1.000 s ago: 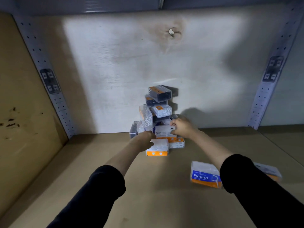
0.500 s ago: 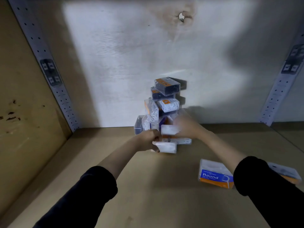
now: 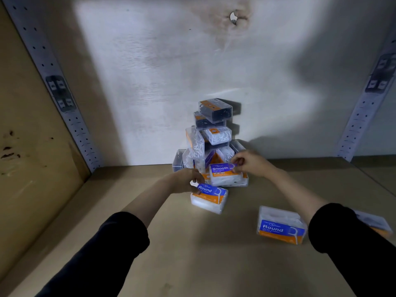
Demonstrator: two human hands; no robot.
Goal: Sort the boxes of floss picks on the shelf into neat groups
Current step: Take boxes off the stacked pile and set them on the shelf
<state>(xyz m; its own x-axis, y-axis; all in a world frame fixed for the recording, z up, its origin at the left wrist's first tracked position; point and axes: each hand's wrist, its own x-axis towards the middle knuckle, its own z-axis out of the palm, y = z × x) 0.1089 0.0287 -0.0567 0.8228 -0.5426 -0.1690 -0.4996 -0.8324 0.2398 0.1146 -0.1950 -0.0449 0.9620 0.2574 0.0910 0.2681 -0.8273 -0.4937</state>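
Clear plastic boxes are mid-sort, I judge: my left hand (image 3: pixel 188 179) clamps the Round box (image 3: pixel 209 198) at 6 o'clock of the pile (image 3: pixel 211 144), my right hand (image 3: pixel 249 162) pinches the Smooth box (image 3: pixel 227 175), each needing its own group next.

Stack (image 3: pixel 214 136) behind, lone box (image 3: pixel 280 228) front-right, possibly another beyond
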